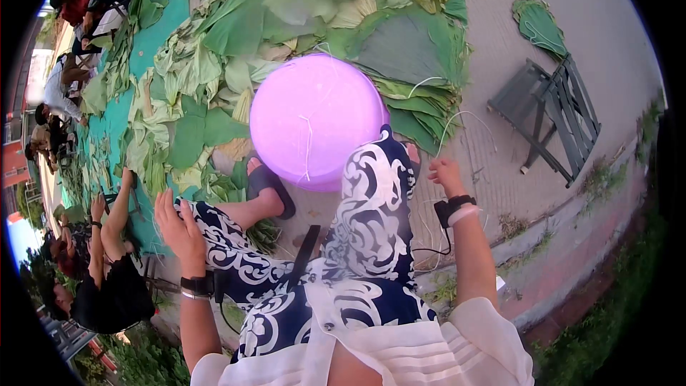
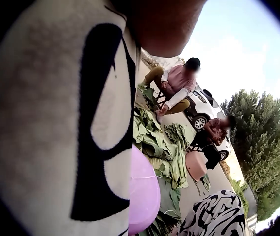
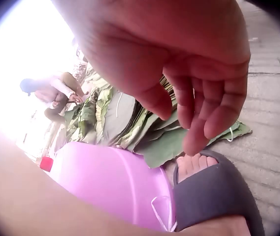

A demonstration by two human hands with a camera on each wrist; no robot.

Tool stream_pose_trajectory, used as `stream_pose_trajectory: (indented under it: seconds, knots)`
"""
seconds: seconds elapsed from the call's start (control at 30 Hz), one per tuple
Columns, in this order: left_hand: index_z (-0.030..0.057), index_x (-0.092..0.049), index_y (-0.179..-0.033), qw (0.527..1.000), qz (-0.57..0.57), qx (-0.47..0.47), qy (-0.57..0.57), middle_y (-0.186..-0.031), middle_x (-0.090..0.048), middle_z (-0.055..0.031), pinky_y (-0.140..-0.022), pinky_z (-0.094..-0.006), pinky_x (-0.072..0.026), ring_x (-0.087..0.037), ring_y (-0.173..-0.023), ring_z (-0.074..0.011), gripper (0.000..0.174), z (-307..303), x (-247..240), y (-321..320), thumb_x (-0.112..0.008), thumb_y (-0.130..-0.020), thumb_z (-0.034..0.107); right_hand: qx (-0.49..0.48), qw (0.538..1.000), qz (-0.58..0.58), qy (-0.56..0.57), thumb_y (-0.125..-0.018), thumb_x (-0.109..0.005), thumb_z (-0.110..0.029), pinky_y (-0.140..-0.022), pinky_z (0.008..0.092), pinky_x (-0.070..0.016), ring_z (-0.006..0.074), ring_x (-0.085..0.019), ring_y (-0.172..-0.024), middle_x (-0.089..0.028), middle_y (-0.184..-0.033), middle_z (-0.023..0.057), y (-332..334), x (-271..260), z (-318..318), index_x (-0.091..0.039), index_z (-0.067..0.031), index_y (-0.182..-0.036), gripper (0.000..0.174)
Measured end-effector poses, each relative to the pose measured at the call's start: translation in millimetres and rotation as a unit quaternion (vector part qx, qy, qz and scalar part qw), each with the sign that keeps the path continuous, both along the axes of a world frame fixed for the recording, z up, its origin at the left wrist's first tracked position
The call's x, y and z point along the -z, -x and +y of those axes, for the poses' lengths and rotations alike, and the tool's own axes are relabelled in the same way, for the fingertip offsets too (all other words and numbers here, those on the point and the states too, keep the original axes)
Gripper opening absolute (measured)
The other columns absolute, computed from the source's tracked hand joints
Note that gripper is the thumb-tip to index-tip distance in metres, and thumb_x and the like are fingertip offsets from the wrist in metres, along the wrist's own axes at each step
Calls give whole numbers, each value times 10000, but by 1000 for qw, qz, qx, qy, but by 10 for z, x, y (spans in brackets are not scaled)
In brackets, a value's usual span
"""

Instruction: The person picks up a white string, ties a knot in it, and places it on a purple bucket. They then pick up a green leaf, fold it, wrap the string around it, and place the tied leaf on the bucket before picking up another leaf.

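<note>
A round pink-purple tub (image 1: 314, 118) stands between the feet, a white string (image 1: 308, 146) lying on its surface. The left hand (image 1: 179, 232) is beside the patterned trouser leg, fingers extended and holding nothing; part of it shows at the top of the left wrist view. To the right of the other knee, the right hand (image 1: 447, 176) hangs in the air with loosely bent fingers. Seen from the right wrist, that hand (image 3: 199, 78) is above the dark sandal (image 3: 214, 191) and the tub (image 3: 115, 182), touching neither. Large green leaves (image 1: 407, 50) lie in layers behind the tub.
A folding chair (image 1: 554, 114) stands on the pavement at the right, near a small leaf bundle (image 1: 539, 26). Loose white string (image 1: 441, 136) trails near the right hand. Several people sit along the left, beside a green ground sheet (image 1: 146, 50). A low kerb (image 1: 572, 271) runs at the lower right.
</note>
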State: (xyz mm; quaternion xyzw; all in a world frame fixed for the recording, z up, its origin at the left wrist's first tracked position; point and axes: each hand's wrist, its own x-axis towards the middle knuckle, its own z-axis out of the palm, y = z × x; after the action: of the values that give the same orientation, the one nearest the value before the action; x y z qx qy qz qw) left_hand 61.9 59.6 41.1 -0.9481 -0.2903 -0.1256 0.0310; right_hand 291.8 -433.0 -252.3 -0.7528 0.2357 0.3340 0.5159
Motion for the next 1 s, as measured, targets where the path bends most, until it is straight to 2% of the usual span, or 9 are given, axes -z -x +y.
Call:
stream_pose_trajectory:
  seconds: [0.07,0.1,0.23,0.27,0.3,0.33,0.43,0.67,1.0]
  knots:
    - [-19,-519,-1272,1000,1,-11,2,-1289,-531,-202,-1048,-456,-350,-446,-1258,-384,369,-37,-48,-56,-515,-961,179,-13,1000,9,5,-918,-563,-225,-441,263,-459,164,-654,-556,-661,-791,67,-1,148,13,-644,-16,-913,225]
    - [-21,-519,-1267,1000,1,-16,2,-1284,-533,-202,-1046,-457,-354,-447,-1258,-384,371,-17,-52,-46,-523,-956,180,-37,999,20,2,-880,-594,-247,-506,278,-481,186,-669,-625,-668,-849,83,2,130,15,-649,-6,-991,271]
    - [-30,-529,-1228,1000,-6,-14,7,-1250,-545,-203,-1025,-454,-374,-457,-1242,-378,374,-19,-92,-116,-562,-919,179,-53,997,19,-54,-911,-577,-208,-459,244,-450,155,-627,-541,-668,-779,89,54,294,42,-643,26,-926,243]
    - [-32,-533,-1214,999,-12,-30,9,-1238,-547,-203,-1018,-452,-380,-461,-1234,-377,374,-27,-146,-129,-575,-907,177,-76,996,-14,-34,-916,-566,-205,-461,234,-451,125,-600,-526,-667,-750,87,63,163,139,-660,8,-892,234]
    - [-28,-540,-1197,999,-26,-24,7,-1229,-550,-204,-1008,-451,-390,-463,-1223,-383,379,-1,-151,-102,-600,-887,181,-145,988,-29,-41,-920,-493,-141,-644,307,-495,143,-619,-742,-689,-870,58,77,265,115,-676,10,-983,246]
    - [-28,-543,-1198,999,-34,-33,15,-1232,-552,-198,-1016,-443,-388,-459,-1234,-377,398,7,-168,-81,-618,-878,197,-189,967,-142,-92,-923,-506,-146,-753,347,-502,189,-637,-840,-696,-970,92,132,381,123,-672,26,-1037,265]
    - [-37,-540,-1218,998,-48,-44,16,-1254,-543,-196,-1026,-429,-390,-457,-1256,-356,446,19,-188,-5,-606,-891,258,-260,945,-193,-48,-922,-503,-145,-747,353,-502,197,-638,-834,-695,-962,98,-93,346,521,-671,26,-1030,263]
    - [-16,-521,-1256,996,-79,-31,24,-1296,-522,-166,-1017,-431,-394,-444,-1279,-317,454,-20,-127,112,-574,-920,286,-338,904,-262,4,-920,-498,-140,-732,367,-502,217,-641,-821,-692,-943,111,-197,185,1252,-671,27,-1013,258]
    - [-16,-528,-1235,994,-96,-52,10,-1292,-519,-159,-995,-417,-394,-430,-1287,-309,444,-22,-125,425,-556,-929,305,-413,860,-299,24,-916,-491,-134,-710,388,-502,244,-645,-801,-688,-915,129,-13,27,1779,-670,28,-990,252]
